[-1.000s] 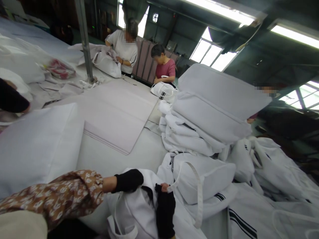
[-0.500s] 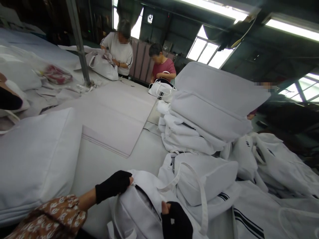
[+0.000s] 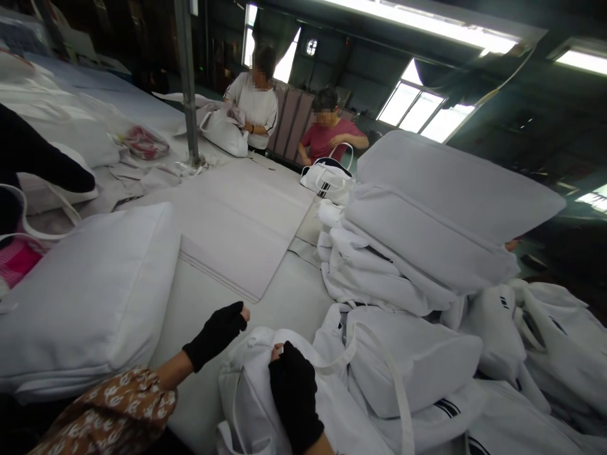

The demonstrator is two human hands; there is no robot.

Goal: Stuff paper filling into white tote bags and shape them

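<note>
Gloved right hand pinches one white bag; left hand hovers loosely open.

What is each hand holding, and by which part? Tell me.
The right hand grips the white bag at its top edge, fingers pinching the fabric. The left hand is lifted just off the bag, holding nothing.

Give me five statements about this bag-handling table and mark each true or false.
1. Both of the person's hands wear black fingerless gloves. True.
2. The right hand grips the white bag at its top edge. True.
3. The left hand holds scissors. False: it holds nothing visible.
4. The stack of bags lies left of the hands. False: it lies to their right.
5. Two other people work at the table's far end. True.
</note>
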